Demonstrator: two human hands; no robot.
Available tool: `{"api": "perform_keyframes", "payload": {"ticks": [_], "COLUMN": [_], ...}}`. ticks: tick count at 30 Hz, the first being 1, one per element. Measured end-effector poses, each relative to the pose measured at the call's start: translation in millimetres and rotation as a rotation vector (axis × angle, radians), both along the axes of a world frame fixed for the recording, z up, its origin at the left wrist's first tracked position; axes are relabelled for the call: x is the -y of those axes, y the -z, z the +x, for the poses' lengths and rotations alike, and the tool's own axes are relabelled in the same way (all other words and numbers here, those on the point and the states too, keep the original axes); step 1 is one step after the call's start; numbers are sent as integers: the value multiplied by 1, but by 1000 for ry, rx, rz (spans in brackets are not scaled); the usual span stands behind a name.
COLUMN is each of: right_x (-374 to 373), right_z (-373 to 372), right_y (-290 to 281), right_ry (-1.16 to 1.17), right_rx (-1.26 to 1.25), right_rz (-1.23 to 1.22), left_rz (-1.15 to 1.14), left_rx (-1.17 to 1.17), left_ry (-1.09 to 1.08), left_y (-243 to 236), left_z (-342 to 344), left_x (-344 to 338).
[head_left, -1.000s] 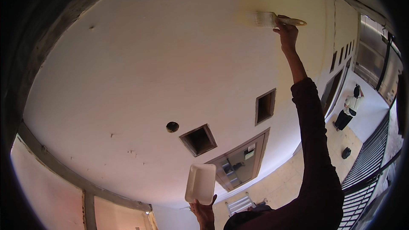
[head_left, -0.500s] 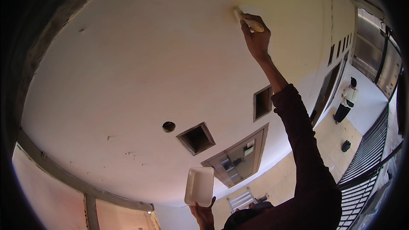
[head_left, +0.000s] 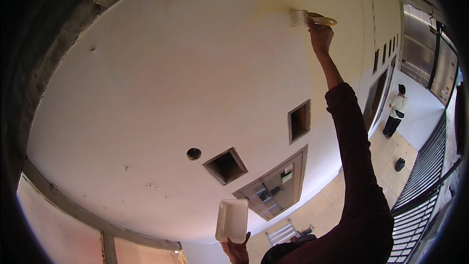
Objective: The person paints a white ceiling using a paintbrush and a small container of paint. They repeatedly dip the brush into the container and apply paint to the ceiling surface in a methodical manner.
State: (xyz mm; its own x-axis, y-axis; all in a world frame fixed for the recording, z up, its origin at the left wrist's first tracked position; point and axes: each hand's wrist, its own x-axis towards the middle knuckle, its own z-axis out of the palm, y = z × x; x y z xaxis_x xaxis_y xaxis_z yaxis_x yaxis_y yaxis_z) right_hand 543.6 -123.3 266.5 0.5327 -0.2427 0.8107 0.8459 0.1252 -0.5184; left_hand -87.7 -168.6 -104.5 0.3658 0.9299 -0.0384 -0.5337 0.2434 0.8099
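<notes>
High on the wall [head_left: 161, 83], my right hand [head_left: 321, 38] is closed around a paintbrush [head_left: 304, 18]. The brush lies almost level, its pale bristles toward the left and its handle toward the right. Its bristles are at the border between a pale yellow painted area [head_left: 344, 44] and the whiter wall; I cannot tell whether they press on it. Low in the picture, my left hand [head_left: 236, 250] grips a white rectangular tray [head_left: 232, 219] by its lower end. The tray is tilted with its hollow side showing, and I cannot make out any paint inside.
Two square openings [head_left: 225, 166] and a round hole [head_left: 194, 154] pierce the wall, above a framed window [head_left: 273, 186]. A person [head_left: 396, 110] stands far right by a dark bag [head_left: 400, 164]. Black railings [head_left: 420, 181] run along the right; a ladder [head_left: 282, 234] shows below.
My right hand has moved right with the paintbrush, which has turned from slanting to nearly level. The tray and my left hand sit slightly lower and further right in the picture.
</notes>
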Motion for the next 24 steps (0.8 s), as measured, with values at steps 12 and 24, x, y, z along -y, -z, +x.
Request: {"api": "perform_keyframes", "payload": {"ticks": [12, 24], "right_x": [-61, -26], "right_z": [-145, -45], "right_y": [-7, -23], "right_ry": [-241, -20], "right_rx": [304, 50], "right_rz": [-106, -1], "left_rz": [-16, 12], "left_rx": [-6, -7], "left_ry": [6, -32], "left_y": [0, 2], "left_z": [2, 1], "left_x": [8, 9]}}
